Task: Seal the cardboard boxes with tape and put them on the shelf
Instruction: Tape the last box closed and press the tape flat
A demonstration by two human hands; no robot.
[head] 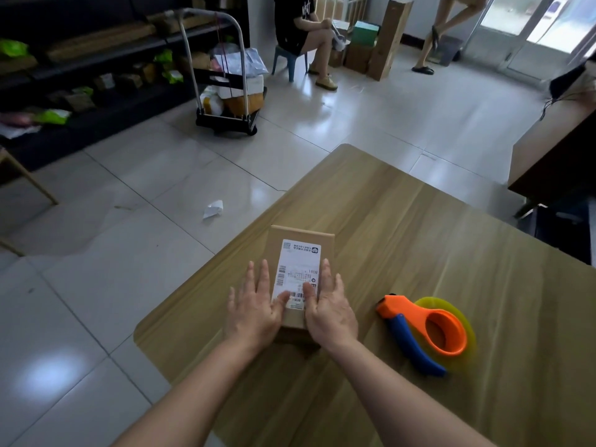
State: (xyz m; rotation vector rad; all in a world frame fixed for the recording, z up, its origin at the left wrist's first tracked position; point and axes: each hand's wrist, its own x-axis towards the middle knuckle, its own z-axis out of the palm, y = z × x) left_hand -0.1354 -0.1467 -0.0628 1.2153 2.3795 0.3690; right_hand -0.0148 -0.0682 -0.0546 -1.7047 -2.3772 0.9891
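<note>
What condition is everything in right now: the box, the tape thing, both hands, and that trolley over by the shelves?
cardboard box: flaps closed, lying flat on the table, shipping label facing up
left hand: open, flat, pressing the box top
right hand: open, flat, pressing the box top
tape dispenser: lying untouched on the table, right of the box
trolley: parked by the shelves, loaded with parcels

The near end of the cardboard box [301, 253] is covered by the left hand [253, 312] and right hand [330, 312], the small print on its label [298, 269] cannot be read, and the desk [419, 237] is cut off by the right and bottom edges.
</note>
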